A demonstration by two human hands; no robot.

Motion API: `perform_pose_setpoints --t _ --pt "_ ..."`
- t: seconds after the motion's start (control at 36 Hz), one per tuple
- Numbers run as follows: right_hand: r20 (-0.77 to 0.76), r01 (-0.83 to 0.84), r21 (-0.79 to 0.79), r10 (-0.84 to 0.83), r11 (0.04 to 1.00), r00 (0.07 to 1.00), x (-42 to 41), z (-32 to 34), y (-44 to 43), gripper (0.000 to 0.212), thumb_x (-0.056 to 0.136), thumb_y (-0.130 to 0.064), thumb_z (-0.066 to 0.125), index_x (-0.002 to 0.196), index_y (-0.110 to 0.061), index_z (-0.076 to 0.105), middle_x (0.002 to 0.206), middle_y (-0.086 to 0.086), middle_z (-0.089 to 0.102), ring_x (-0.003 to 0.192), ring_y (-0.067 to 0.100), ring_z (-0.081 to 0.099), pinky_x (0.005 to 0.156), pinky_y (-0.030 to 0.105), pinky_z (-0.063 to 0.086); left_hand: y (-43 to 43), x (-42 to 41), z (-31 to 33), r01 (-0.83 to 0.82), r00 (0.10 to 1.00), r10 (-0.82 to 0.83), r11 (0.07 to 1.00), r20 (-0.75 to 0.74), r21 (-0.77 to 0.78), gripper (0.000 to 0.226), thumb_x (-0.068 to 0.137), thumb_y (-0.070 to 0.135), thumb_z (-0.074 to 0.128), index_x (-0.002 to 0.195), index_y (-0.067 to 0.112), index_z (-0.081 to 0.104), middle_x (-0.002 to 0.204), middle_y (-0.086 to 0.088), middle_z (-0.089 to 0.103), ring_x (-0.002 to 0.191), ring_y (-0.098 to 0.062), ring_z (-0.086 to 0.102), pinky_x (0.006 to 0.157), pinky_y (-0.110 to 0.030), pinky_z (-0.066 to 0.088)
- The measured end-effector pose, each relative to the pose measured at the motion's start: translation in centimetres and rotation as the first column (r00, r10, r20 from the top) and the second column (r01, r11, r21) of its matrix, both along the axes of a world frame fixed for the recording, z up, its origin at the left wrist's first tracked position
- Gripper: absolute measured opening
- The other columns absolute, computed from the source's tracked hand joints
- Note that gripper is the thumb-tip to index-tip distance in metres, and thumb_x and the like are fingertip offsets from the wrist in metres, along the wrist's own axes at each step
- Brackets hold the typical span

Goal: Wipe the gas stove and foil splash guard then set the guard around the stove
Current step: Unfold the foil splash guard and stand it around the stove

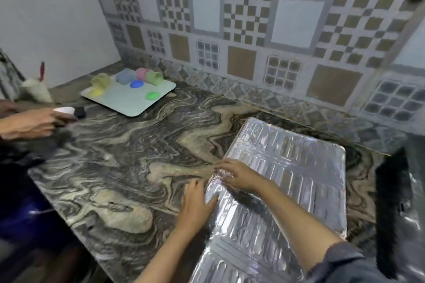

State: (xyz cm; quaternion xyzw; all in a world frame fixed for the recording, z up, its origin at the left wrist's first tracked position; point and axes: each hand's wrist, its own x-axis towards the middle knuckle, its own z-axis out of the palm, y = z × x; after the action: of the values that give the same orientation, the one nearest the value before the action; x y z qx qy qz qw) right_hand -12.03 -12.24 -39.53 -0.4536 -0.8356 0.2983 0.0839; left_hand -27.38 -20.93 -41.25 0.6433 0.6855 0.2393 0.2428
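Foil splash guard [282, 181] lies flat and folded on the marbled desk [128, 156], in the lower right of the frame, its long side running from the bottom edge up toward the tiled wall [253, 18]. Both of the wearer's hands are at its left edge. The left hand [197, 202] rests palm down where foil meets stone, fingers [210, 201] together and lying onto the rim of the guard. The right hand [236, 174] sits just above it in the picture, fingers [222, 164] spread and pressed flat on the foil; neither hand pinches anything, and no cloth shows under either palm.

At the far right edge a dark shape with a shiny strip [395, 202] may be the side of the gas stove, but it is cut off and blurred, so I cannot say for sure.

In the upper left of the frame a pale tray [138, 105] carries small coloured cups [138, 77] and lids. At the left edge another person's hand [34, 122] holds something small and white [65, 110].

As a judgement: the guard is still down on the desk and not standing around any stove, so the last step is clearly undone. Whether the wiping of foil or stove is finished cannot be read from here; the foil looks bright, yet the hands seem busy smoothing or taking hold of it rather than raising it.
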Motion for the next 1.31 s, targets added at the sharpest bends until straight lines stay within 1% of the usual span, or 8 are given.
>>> perform_pose_setpoints --t 0.11,0.28,0.47,0.58,0.75,0.89,1.22,1.31 --pt "0.115 -0.167 0.094 0.156 0.981 0.981 -1.2 -1.0 0.2 0.040 0.088 -0.019 0.058 0.127 -0.012 0.055 0.133 0.007 0.050 0.124 0.021 0.043 0.106 0.032 0.033 -1.9 -0.3 -1.0 -0.065 0.997 0.065 0.998 -0.048 0.000 0.050 0.085 0.038 0.059 0.129 0.017 0.047 0.119 -0.006 0.046 0.117 -0.024 0.040 0.099 -0.033 0.034" --pt "0.298 -0.278 0.096 0.238 0.956 0.924 -1.6 0.3 2.0 0.032 0.082 -0.033 0.065 0.111 -0.020 0.058 0.112 -0.002 0.054 0.101 0.014 0.045 0.082 0.027 0.036 -3.2 -0.1 -2.2 -0.127 0.992 0.127 0.992 -0.001 0.026 0.053 0.084 0.044 0.060 0.130 0.022 0.047 0.113 0.000 0.045 0.114 -0.020 0.039 0.097 -0.041 0.040" --pt "0.270 -0.242 0.049 0.220 0.969 0.937 -1.7 2.3 3.2 0.016 0.081 -0.033 0.068 0.090 -0.024 0.058 0.094 -0.008 0.053 0.091 0.013 0.050 0.084 0.032 0.041 -2.8 0.2 -1.1 -0.141 0.986 0.125 0.978 0.111 0.153 0.046 0.085 0.028 0.064 0.128 0.019 0.051 0.108 0.004 0.045 0.108 -0.014 0.041 0.091 -0.024 0.036" --pt "0.192 -0.197 0.158 0.166 0.968 0.967 -1.4 5.1 3.3 0.019 0.083 -0.032 0.066 0.096 -0.020 0.061 0.092 -0.010 0.051 0.090 0.010 0.048 0.085 0.029 0.034 -1.9 -1.0 1.2 -0.129 0.986 0.089 0.944 0.142 0.304 0.034 0.086 0.017 0.063 0.120 0.013 0.059 0.105 0.003 0.050 0.101 -0.009 0.043 0.083 -0.011 0.027" --pt "0.080 -0.088 0.302 0.067 0.949 0.995 -1.6 11.7 2.7 0.019 0.083 -0.038 0.064 0.094 -0.023 0.063 0.092 -0.007 0.058 0.091 0.012 0.052 0.095 0.039 0.035 0.6 -3.6 6.7 -0.070 0.997 0.039 0.848 0.070 0.526 0.023 0.083 0.012 0.065 0.105 0.007 0.068 0.098 -0.009 0.060 0.096 -0.023 0.054 0.085 -0.013 0.031" --pt "-0.055 0.016 0.363 0.005 0.932 0.998 -1.2 17.9 1.5 0.008 0.085 -0.039 0.062 0.085 -0.033 0.057 0.086 -0.013 0.054 0.088 0.008 0.050 0.099 0.047 0.035 2.5 -5.0 12.9 -0.012 1.000 -0.003 0.707 0.019 0.707 0.019 0.076 0.010 0.067 0.094 0.004 0.071 0.089 -0.013 0.061 0.087 -0.014 0.050 0.080 -0.021 0.039" --pt "-0.325 0.189 0.536 -0.005 0.823 0.946 -0.3 26.2 -1.2 0.007 0.083 -0.039 0.063 0.081 -0.033 0.059 0.083 -0.021 0.057 0.085 0.012 0.058 0.095 0.058 0.040 3.4 -5.7 23.7 0.136 0.991 -0.055 0.492 -0.125 0.860 0.010 0.078 0.003 0.069 0.087 0.004 0.068 0.087 -0.011 0.060 0.085 -0.018 0.052 0.081 -0.013 0.036" --pt "-0.371 0.245 0.585 -0.014 0.773 0.929 -0.3 26.3 -1.5 0.007 0.083 -0.035 0.064 0.081 -0.035 0.057 0.080 -0.023 0.055 0.081 0.008 0.058 0.091 0.056 0.044 3.5 -5.3 24.7 0.160 0.986 -0.045 0.480 -0.158 0.862 0.010 0.078 0.001 0.068 0.087 0.004 0.068 0.086 -0.012 0.059 0.085 -0.020 0.050 0.078 -0.021 0.038"
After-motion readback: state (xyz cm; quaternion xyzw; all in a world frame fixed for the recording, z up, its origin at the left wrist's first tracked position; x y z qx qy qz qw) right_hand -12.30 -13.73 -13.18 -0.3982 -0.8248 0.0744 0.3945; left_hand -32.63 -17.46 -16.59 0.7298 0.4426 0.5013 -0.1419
